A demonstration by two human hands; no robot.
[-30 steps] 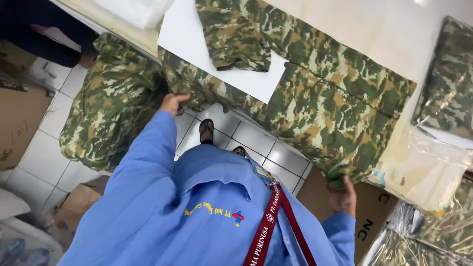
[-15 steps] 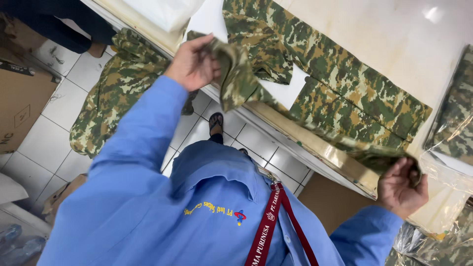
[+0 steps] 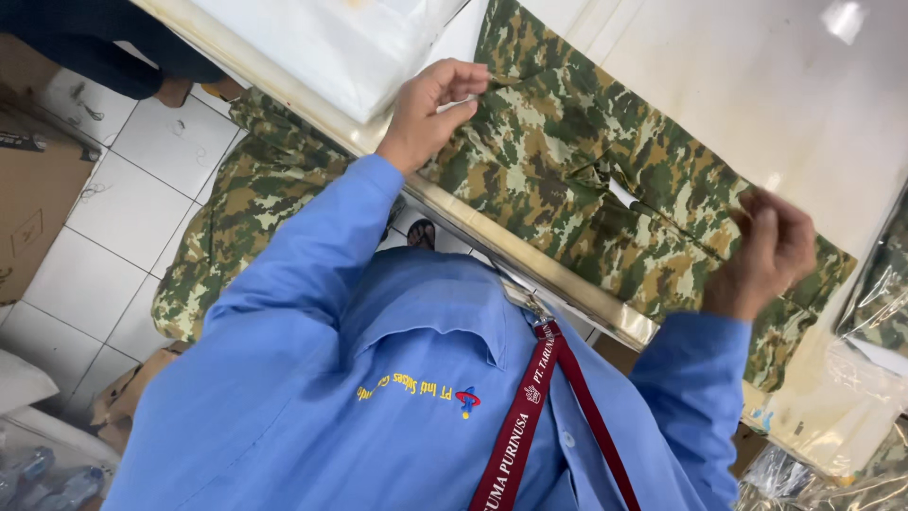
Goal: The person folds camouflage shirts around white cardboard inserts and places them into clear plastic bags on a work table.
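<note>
From where I watch, the far left shows a brown cardboard box (image 3: 33, 203) on the white tiled floor (image 3: 123, 255), and beside it a heap of camouflage clothes (image 3: 241, 222) hanging below the table edge (image 3: 530, 260). A white plastic bag (image 3: 331, 52) lies on the table just above that.

Next comes the left hand (image 3: 430, 109), its fingers pinched shut on the near-left edge of the camouflage garment (image 3: 577, 180), which lies spread flat across the tabletop. A small white tag (image 3: 624, 194) shows at a fold near its middle. Further right, the right hand (image 3: 761, 251) presses down on the garment's other end; its fingers curl over the cloth, and I judge it gripped, though the fingertips are hidden. The two hands are well apart, one at each end.

I take the step in hand to be spreading and squaring the garment flat. The next move calls for an even pull from both ends so the cloth lies smooth, and care that the hem hanging off the table does not drag it askew.

At the far right, clear plastic bags (image 3: 875, 303) hold more camouflage pieces.
</note>
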